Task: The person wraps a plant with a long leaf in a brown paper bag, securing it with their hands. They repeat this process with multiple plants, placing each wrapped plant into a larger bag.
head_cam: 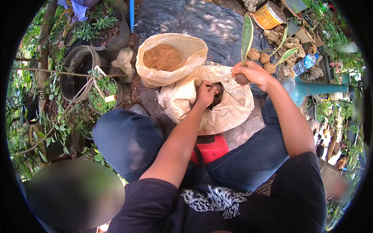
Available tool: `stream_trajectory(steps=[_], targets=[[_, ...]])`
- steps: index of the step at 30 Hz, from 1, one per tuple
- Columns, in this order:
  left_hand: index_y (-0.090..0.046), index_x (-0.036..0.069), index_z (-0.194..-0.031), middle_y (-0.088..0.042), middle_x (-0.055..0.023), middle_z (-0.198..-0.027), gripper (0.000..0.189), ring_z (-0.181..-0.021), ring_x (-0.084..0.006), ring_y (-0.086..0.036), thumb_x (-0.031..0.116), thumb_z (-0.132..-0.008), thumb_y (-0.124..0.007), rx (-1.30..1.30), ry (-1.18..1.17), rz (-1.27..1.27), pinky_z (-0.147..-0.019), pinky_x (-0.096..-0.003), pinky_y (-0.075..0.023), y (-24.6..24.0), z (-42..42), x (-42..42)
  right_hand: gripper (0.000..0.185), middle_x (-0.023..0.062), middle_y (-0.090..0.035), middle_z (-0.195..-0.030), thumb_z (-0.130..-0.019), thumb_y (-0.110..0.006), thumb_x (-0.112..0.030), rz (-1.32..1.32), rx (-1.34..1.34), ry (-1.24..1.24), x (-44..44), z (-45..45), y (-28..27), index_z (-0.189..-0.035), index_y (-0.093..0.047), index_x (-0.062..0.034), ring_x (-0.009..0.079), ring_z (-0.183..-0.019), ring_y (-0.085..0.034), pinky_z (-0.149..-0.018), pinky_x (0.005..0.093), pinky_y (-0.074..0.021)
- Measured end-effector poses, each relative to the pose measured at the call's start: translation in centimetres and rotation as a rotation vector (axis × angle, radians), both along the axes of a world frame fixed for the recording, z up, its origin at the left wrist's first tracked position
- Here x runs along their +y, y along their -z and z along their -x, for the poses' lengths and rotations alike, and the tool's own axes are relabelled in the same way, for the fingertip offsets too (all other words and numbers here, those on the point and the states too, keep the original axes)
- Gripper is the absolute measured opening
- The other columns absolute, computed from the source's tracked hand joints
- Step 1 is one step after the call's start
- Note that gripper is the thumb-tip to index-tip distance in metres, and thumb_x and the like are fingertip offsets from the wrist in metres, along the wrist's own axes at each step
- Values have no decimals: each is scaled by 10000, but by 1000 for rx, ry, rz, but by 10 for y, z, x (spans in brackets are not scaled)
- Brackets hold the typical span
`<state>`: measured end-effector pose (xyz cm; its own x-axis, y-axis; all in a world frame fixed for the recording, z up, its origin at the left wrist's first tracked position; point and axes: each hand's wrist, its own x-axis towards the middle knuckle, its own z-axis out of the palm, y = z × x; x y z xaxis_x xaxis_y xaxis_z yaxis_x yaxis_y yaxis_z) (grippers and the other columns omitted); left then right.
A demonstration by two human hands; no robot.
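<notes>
My right hand point(254, 75) grips the base of an upright variegated snake plant leaf point(247, 38), with a ball of dark soil point(242, 79) at its lower end under my fingers. My left hand point(206, 95) is at the mouth of a woven plastic sack point(230, 116), its fingers curled at the dark soil point(217, 100) inside; whether they hold any soil is hidden. Just beyond stands a second pale sack point(172, 76) with its rim rolled open, filled with brown coconut fibre point(162, 57).
Several fibre-wrapped balls point(264, 58), some with snake plant leaves point(287, 55), lie at the right beside a water bottle point(305, 64) and a teal watering can point(317, 88). Black plastic sheeting point(186, 20) covers the ground ahead. Pots point(78, 72) and a stone point(123, 62) stand left.
</notes>
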<state>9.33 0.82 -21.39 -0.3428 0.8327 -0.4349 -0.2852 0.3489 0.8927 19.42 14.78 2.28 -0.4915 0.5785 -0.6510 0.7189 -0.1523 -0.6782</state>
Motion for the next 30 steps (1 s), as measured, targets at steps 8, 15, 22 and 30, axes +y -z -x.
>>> stream_trajectory(steps=[8, 15, 22, 30], targets=[[-663, -57, -1095, -730, -123, -914, 225, -821, -150, -685, 115, -981, -574, 188, -18, 42, -775, -304, -525, -19, 1, 2, 178, 0, -611, -769, -925, -693, -201, 130, 127, -44, 1, 6, 1, -946, -647, -29, 88, -650, -530, -594, 288, -437], [-708, -47, -990, -723, -136, -786, 249, -723, -233, -684, 188, -968, -630, 237, -30, -21, -734, -375, -516, -98, 18, 17, 143, -25, -527, -682, -933, -676, -160, -113, 171, -6, -10, -1, -29, -934, -618, -29, 84, -579, -446, -542, 284, -370], [-754, -7, -890, -702, -154, -736, 281, -639, -208, -632, 243, -964, -647, 619, 143, -256, -671, -375, -495, -184, 55, 63, 158, 30, -672, -886, -957, -663, -198, -274, 497, 333, -27, -10, -50, -988, -677, -44, 112, -791, -630, -679, 291, -527], [-695, -56, -1150, -674, -49, -841, 299, -772, -99, -564, 168, -973, -605, 404, 386, -559, -706, -295, -460, -309, 18, 38, 285, 54, -661, -1117, -970, -604, -135, -175, 707, 515, -97, -82, -140, -1246, -584, -66, 192, -867, -683, -740, 349, -563]])
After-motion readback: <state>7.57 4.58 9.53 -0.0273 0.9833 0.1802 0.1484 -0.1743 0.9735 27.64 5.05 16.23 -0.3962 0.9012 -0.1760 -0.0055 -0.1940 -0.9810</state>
